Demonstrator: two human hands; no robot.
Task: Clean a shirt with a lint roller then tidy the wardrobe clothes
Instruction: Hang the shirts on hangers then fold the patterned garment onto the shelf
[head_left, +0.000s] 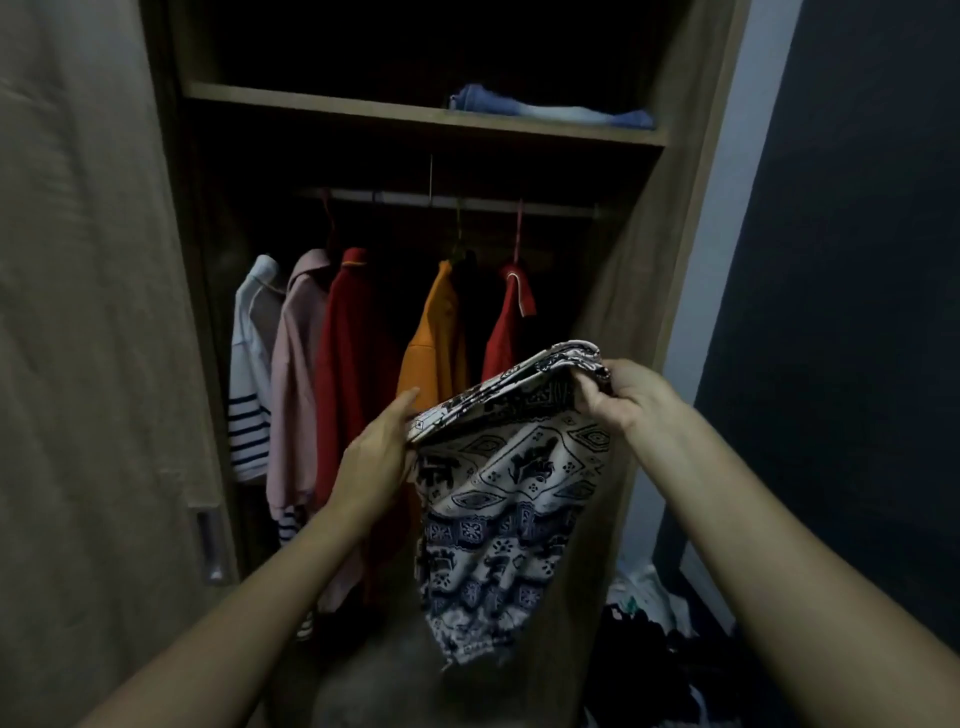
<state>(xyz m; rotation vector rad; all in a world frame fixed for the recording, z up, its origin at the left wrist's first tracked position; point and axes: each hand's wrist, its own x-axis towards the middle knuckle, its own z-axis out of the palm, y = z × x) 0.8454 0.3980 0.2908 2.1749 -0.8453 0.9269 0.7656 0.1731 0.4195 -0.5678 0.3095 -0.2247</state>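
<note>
A white garment with a dark blue printed pattern hangs folded between my hands in front of the open wardrobe. My left hand holds its left top edge, fingers stretched along the cloth and thumb underneath. My right hand pinches the right top corner with curled fingers. The lower part of the garment hangs loose. No lint roller is in view.
Several shirts hang on the rail: striped white, pink, red, orange, another red. Folded jeans lie on the upper shelf. A wardrobe door stands at left. Clothes are piled on the floor at right.
</note>
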